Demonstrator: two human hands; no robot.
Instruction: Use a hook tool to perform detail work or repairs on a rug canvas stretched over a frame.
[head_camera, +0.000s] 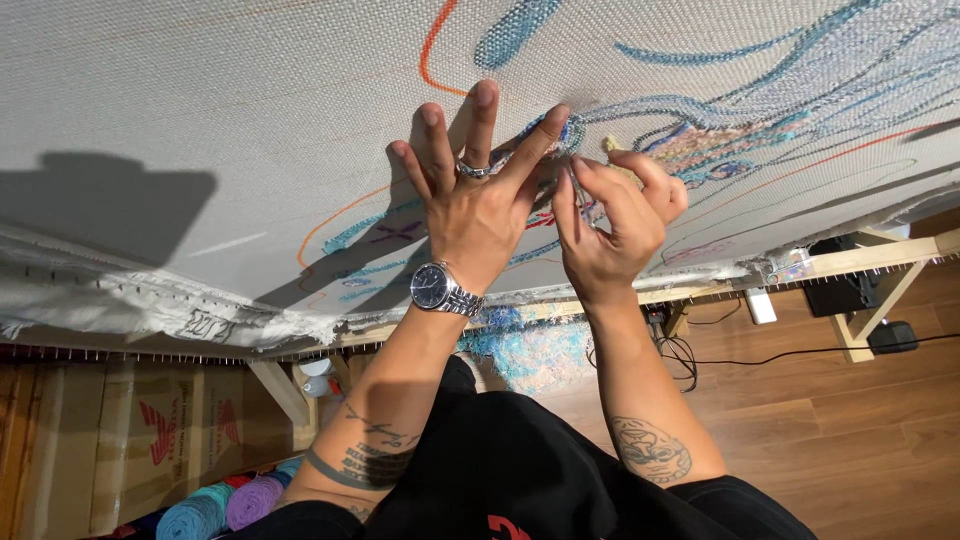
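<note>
A large grey tufting cloth (200, 110) is stretched on a wooden frame (860, 262), with orange and purple outlines and blue tufted yarn lines on it. My left hand (478, 195), wearing a ring and a silver wristwatch, presses flat on the cloth with fingers spread beside a blue tufted patch. My right hand (612, 215) is just to its right, fingertips pinched together on a strand of yarn (572, 180) at the cloth's surface.
Blue and purple yarn cones (230, 505) lie at the lower left beside cardboard boxes (120, 430). A pile of blue yarn scraps (535, 350) sits on the wooden floor (850, 420) under the frame, with black cables and a black box (845, 290) to the right.
</note>
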